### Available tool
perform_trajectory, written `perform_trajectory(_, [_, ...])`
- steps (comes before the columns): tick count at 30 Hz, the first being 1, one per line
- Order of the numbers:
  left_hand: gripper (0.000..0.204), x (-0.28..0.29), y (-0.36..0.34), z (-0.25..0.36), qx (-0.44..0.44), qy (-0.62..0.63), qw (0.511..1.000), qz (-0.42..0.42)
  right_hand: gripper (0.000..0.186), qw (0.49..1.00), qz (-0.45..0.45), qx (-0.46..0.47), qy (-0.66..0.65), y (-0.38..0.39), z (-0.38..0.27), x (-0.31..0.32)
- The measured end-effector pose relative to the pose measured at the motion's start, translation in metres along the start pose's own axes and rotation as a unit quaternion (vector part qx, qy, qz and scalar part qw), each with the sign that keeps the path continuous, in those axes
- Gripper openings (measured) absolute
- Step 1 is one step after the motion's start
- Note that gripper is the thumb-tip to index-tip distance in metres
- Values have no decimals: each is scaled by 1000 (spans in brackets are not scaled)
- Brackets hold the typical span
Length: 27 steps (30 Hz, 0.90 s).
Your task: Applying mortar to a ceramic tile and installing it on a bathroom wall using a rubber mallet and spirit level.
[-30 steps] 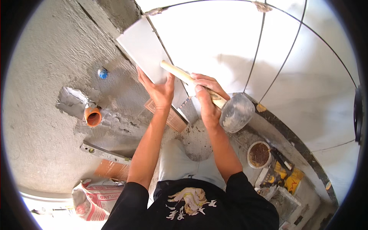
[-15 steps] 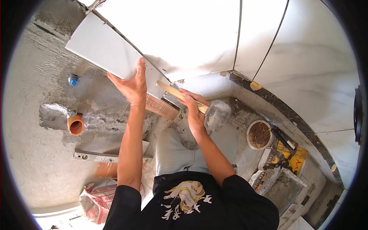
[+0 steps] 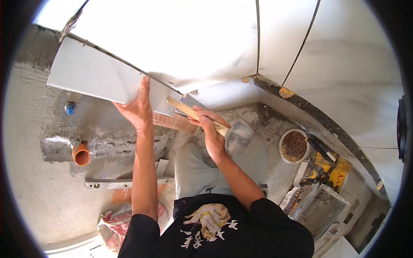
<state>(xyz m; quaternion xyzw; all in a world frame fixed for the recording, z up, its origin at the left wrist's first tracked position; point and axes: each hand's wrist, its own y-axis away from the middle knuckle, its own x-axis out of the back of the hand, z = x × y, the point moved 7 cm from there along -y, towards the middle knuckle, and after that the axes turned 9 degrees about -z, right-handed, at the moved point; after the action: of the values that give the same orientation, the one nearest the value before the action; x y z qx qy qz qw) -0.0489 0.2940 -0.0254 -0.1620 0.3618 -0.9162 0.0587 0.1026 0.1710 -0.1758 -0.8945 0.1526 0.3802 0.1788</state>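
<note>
A long white tile strip (image 3: 92, 73) runs along the lower edge of the large white wall tiles (image 3: 172, 38). My left hand (image 3: 135, 107) grips its near edge, with the thumb on the tile's face and the other fingers mostly hidden behind it. In my right hand (image 3: 211, 131) is a mallet (image 3: 239, 136), its pale wooden handle pointing up and left toward the tile's right end. The mallet's greyish, translucent head sits on the near right side of that hand, apart from the tile. Below the tile's right end lies a reddish-brown board (image 3: 174, 122).
An orange pipe (image 3: 81, 155) and a blue plug (image 3: 69, 108) stick out of the cement surface at left. A level (image 3: 107, 184) lies near a bag (image 3: 116, 225). At right are a white bucket (image 3: 294, 146), yellow packaging (image 3: 333, 170) and a mortar-smeared tray (image 3: 320, 210).
The view has turned slightly, so the tile and pipe appear farther left. My left hand still holds the tile, and my right hand with the mallet has shifted a little left.
</note>
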Motion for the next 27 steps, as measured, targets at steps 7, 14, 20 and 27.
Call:
perform_trajectory(7, [88, 1, 1, -5, 18, -58, 998, -1, 21, 999, 36, 0, -11, 3, 2, 8])
perform_trajectory(14, [90, 0, 1, -5, 37, -61, 997, 5, 22, 999, 33, -21, 6, 2, 10, 12])
perform_trajectory(20, [98, 1, 0, -6, 35, -81, 996, 6, 21, 999, 19, -41, 21, -1, 7, 9])
perform_trajectory(27, [95, 12, 1, -11, -1, -100, 994, 45, 26, 999, -5, -8, 47, -1, 18, 12])
